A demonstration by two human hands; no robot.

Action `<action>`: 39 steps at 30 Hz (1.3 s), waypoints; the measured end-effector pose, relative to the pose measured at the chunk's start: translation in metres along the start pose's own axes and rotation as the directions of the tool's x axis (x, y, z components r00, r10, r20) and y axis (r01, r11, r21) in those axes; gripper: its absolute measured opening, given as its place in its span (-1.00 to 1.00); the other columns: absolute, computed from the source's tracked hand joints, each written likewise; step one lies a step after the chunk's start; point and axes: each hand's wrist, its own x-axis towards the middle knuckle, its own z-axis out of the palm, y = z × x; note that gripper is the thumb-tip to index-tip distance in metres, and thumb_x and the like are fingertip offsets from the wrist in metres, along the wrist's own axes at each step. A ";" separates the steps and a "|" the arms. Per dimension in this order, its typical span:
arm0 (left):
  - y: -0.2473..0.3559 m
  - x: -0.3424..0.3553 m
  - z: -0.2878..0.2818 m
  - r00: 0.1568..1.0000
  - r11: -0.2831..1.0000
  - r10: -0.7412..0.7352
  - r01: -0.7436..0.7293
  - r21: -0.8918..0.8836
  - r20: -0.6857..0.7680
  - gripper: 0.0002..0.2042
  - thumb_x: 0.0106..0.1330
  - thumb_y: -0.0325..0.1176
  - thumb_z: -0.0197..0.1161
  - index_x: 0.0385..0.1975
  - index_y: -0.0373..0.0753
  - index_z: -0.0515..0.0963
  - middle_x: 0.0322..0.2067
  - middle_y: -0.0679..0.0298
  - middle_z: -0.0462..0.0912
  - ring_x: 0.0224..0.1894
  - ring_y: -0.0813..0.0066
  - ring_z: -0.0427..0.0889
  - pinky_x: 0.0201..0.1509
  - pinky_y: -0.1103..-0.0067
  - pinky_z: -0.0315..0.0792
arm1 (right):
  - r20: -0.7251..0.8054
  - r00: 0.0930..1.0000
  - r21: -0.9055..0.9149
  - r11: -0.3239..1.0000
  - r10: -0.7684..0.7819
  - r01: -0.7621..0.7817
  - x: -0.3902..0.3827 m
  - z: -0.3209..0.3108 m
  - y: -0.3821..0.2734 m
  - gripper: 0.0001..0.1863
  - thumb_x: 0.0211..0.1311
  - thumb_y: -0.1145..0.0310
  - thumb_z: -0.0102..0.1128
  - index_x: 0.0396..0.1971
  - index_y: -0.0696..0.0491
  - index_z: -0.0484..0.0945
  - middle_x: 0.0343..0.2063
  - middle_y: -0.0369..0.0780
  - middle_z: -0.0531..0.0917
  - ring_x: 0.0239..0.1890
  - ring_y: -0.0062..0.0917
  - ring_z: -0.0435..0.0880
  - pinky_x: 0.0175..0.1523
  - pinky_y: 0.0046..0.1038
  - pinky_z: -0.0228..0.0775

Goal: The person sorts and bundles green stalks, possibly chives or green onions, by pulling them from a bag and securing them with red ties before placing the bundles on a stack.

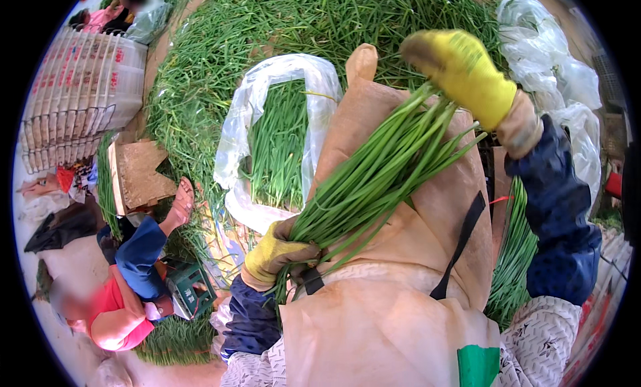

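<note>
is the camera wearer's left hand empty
No, the left hand is closed around a bundle of long green stalks lying across the lap.

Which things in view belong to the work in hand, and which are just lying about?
In the work:
- green stalks, gripped by the left gloved hand, right gloved hand at their pale ends
- probably the loose green heap

Apparently lying about:
- stacked pale crates
- clear plastic, far right
- black cloth
</note>
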 end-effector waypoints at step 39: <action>-0.033 0.028 -0.003 0.945 0.814 0.278 -0.135 -0.565 0.175 -0.51 0.02 -0.44 0.28 0.00 -0.48 0.41 -0.53 0.10 0.55 -0.76 0.64 0.35 -0.76 0.78 0.16 | 0.165 0.927 0.717 0.605 0.338 -0.348 -0.072 -0.023 -0.020 -0.83 0.07 0.47 0.17 -0.32 0.16 0.58 -0.45 -0.28 0.61 -0.44 -0.66 0.53 -0.32 -0.59 0.37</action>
